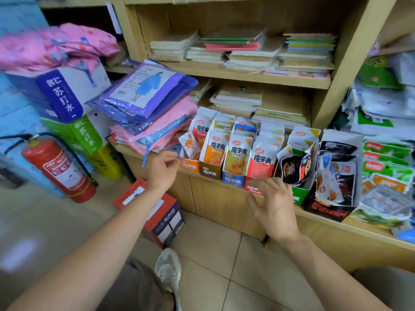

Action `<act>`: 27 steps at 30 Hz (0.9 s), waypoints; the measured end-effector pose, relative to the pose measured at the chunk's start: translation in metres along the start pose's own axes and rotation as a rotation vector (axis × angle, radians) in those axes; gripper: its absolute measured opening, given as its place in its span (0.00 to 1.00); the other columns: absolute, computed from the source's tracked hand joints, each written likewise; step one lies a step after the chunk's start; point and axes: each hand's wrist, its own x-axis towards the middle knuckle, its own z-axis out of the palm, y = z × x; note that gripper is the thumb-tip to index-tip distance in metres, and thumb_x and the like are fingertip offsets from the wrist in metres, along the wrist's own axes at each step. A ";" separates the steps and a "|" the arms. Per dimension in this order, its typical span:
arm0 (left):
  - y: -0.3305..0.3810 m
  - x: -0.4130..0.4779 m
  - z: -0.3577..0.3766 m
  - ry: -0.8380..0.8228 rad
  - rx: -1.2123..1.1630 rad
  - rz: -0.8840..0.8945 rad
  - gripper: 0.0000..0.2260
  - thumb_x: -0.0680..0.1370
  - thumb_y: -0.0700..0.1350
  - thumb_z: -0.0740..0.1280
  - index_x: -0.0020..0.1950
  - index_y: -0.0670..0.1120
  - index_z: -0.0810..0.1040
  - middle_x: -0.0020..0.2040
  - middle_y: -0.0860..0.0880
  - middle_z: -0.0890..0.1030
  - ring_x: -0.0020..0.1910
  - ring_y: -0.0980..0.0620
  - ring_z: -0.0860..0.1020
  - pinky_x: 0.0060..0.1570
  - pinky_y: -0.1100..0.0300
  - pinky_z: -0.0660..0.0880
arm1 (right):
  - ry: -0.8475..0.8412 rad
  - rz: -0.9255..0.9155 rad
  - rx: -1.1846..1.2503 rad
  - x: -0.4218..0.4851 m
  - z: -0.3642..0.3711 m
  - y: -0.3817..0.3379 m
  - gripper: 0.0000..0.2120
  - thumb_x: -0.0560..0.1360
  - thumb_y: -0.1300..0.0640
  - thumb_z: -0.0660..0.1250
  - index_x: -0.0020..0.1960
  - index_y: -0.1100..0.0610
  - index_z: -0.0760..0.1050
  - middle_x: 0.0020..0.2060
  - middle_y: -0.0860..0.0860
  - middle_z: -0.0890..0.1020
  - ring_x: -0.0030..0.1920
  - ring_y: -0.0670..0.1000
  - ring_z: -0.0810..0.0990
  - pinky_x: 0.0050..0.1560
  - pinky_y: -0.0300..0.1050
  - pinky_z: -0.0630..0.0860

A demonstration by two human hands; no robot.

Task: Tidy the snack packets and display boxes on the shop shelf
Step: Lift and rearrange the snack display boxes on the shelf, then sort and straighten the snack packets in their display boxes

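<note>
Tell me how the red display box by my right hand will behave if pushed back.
The red display box looks like thin card, so it would probably slide easily. Tall, narrow and full of upright packets, it might tip if pushed high.

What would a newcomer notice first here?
A row of snack boxes crowds the shelf at centre, the left hand and right hand open before it, holding nothing. A red extinguisher stands on the floor at left; raincoat packs lie stacked beside the boxes.
</note>
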 end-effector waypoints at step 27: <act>0.004 0.099 0.013 0.232 -0.239 0.103 0.03 0.74 0.47 0.70 0.44 0.51 0.83 0.38 0.49 0.85 0.40 0.46 0.83 0.43 0.42 0.79 | -0.228 0.104 -0.054 0.179 0.120 -0.018 0.21 0.74 0.48 0.72 0.66 0.46 0.76 0.64 0.45 0.78 0.65 0.54 0.64 0.56 0.50 0.59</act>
